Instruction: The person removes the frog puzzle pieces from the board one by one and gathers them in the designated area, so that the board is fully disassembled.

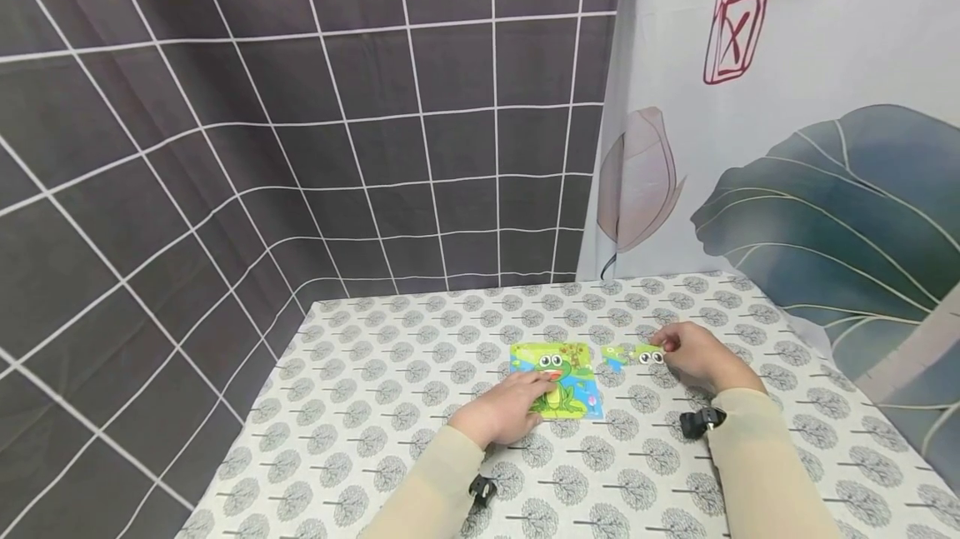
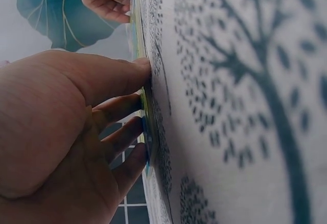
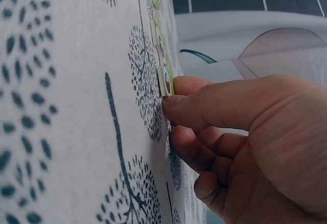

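Thumb and fingertip of the right hand (image 1: pixel 701 357) pinch the end of an eye piece (image 1: pixel 647 356) printed with 2 eyes. The left hand (image 1: pixel 504 407) — fingers slightly apart — rests on a frog picture (image 1: pixel 574 393). Between picture and eye piece lies a green-blue piece (image 1: pixel 612 358). Beneath: tree-printed cloth (image 1: pixel 375 406). Behind: a gridded curtain (image 1: pixel 457 206).

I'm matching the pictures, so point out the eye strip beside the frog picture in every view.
Head: eye strip lower, right of centre, at the right hand.
Left wrist: cannot be made out.
Right wrist: just above centre, nearly edge-on.
Shared landmark: right hand, in all three.
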Demonstrator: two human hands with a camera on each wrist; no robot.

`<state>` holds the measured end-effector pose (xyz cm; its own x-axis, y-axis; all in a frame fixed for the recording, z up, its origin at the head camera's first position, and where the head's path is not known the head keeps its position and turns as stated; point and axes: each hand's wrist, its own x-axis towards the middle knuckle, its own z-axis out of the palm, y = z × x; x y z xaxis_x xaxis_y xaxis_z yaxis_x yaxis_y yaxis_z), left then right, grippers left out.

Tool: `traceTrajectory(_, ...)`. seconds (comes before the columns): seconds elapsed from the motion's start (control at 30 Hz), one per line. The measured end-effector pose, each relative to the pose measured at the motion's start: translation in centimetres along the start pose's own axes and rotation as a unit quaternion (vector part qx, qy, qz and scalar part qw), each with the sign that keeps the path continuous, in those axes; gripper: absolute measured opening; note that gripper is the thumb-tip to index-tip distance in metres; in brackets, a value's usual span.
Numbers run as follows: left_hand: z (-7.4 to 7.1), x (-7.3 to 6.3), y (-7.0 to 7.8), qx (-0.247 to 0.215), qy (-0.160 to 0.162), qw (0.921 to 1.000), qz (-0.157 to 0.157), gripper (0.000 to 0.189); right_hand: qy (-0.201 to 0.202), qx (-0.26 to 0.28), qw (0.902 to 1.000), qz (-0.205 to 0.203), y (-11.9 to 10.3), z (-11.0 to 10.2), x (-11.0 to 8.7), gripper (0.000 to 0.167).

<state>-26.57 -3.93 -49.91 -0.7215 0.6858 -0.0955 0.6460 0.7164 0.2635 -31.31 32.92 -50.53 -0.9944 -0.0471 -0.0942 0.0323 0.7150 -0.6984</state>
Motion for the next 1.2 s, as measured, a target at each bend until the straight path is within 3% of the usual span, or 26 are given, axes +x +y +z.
traceTrajectory(0.53,-0.5,0.4,0.3,-0.021,-0.005,0.9997,-0.013,0.065,0.002,0.007,1.0000,0.001,0.1,0.0,0.1,0.036)
traceTrajectory(0.77,-0.7,0.8,0.4,-0.013,0.012,0.9997,-0.017,0.061,0.013,-0.038,0.9974,-0.060,-1.5,-0.5,0.0,0.028)
traceTrajectory(0.93,-0.8,0.9,0.5,-0.014,0.019,0.9997,-0.007,0.063,0.012,-0.039,0.9946,-0.095,-3.0,0.0,0.2,0.027)
traceTrajectory(1.2,-0.8,1.4,1.6,-0.041,0.016,0.9990,0.010,0.069,0.001,-0.046,0.9924,-0.114,-4.5,1.8,0.6,0.027)
